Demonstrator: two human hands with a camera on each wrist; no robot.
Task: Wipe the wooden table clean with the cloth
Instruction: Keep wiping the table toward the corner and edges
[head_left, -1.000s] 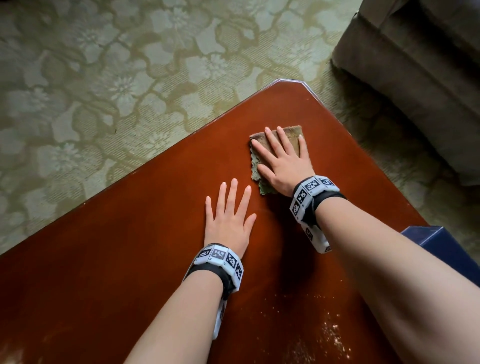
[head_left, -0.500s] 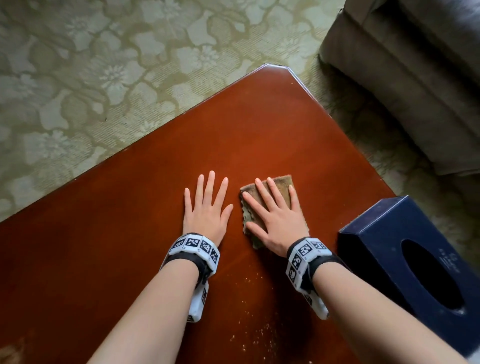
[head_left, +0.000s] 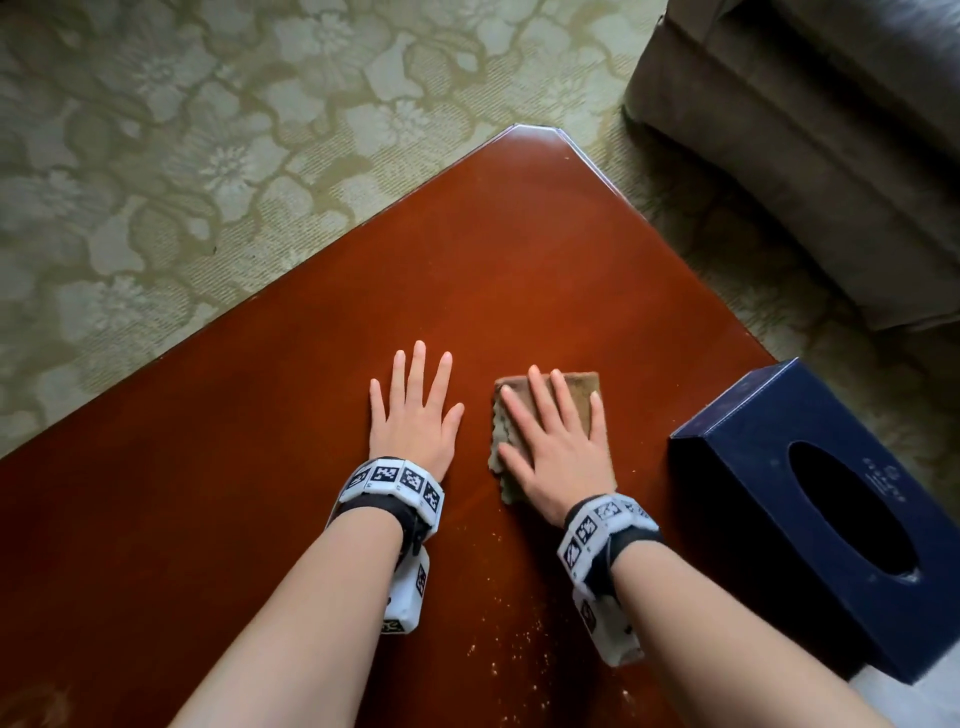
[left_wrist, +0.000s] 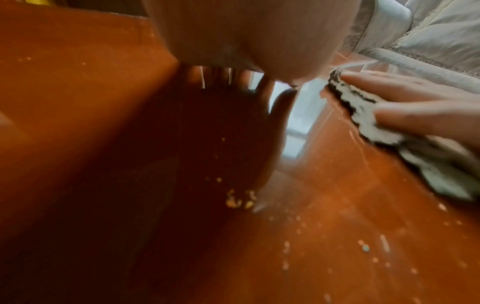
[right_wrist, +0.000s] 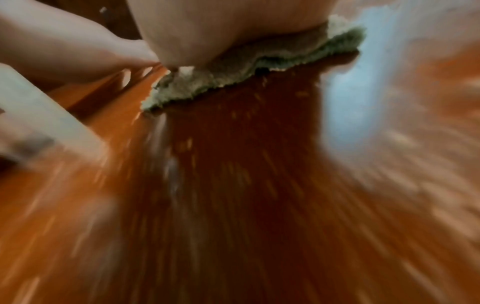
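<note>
A folded brown-green cloth (head_left: 582, 395) lies on the glossy red-brown wooden table (head_left: 519, 249). My right hand (head_left: 556, 441) presses flat on the cloth with straight, spread fingers. My left hand (head_left: 415, 410) rests palm-down on the bare wood just left of the cloth, fingers straight. Pale crumbs (head_left: 519, 649) dot the wood near my wrists. The left wrist view shows the cloth (left_wrist: 369, 115) under the right hand's fingers (left_wrist: 405, 96) and crumbs (left_wrist: 239, 201) close by. The right wrist view is blurred; the cloth's edge (right_wrist: 233, 80) shows under the palm.
A dark blue tissue box (head_left: 810, 509) stands on the table right of my right wrist. A brown sofa (head_left: 831, 130) sits beyond the table's far right edge. Patterned green carpet (head_left: 182, 156) surrounds the table, whose clipped corner (head_left: 535, 130) points away.
My right hand has dragged the cloth from near the far corner back toward me, beside the left hand. The left hand stays flat. The tissue box has come into view.
</note>
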